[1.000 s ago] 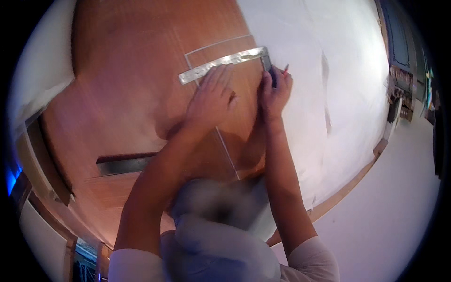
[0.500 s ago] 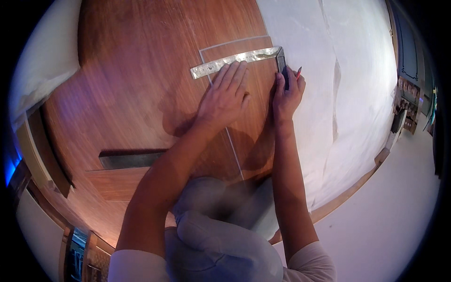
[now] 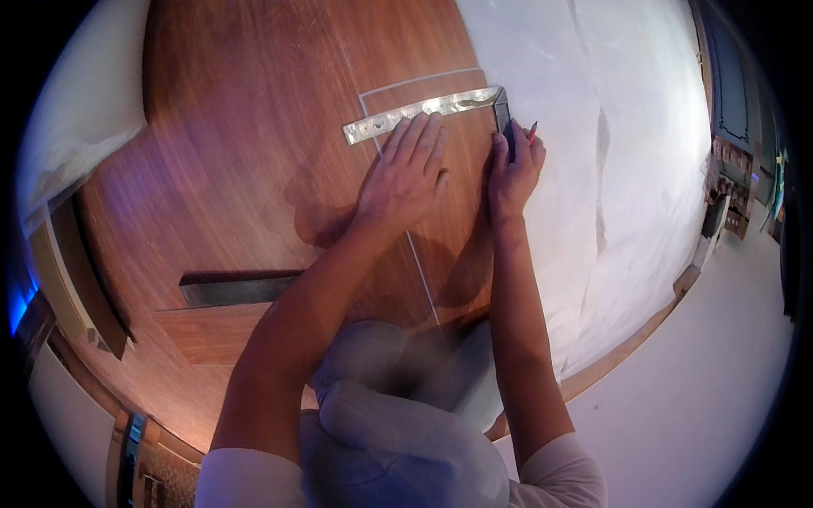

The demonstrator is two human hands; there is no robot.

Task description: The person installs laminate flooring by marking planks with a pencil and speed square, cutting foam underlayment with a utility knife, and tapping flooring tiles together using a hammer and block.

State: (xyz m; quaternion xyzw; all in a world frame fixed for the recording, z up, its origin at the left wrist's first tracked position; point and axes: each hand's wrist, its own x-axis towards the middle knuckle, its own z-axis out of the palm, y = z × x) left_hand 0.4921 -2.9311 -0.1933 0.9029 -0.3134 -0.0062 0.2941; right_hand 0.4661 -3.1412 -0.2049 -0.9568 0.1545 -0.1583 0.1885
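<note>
A try square lies across the brown wood-grain board (image 3: 254,161), its shiny metal blade (image 3: 466,102) pointing left and its dark stock (image 3: 503,110) along the board's right edge. My left hand (image 3: 402,173) rests flat on the board, fingers stretched out with the tips at the blade's near edge. Around the stock my right hand (image 3: 518,176) is closed, thumb on its left side. A red pencil (image 3: 533,133) with a dark tip also sticks up from between the right fingers. Pale lines on the board form a corner beyond the blade, and one runs under it toward me.
White sheeting (image 3: 652,169) covers the surface on the right. A long dark slot (image 3: 237,289) is cut in the board at the left, beside my left forearm. More white sheeting (image 3: 80,110) hangs at the far left. My bent leg (image 3: 406,423) is close below the hands.
The whole view has shifted very slightly. Both hands and the try square keep their places on the board.
</note>
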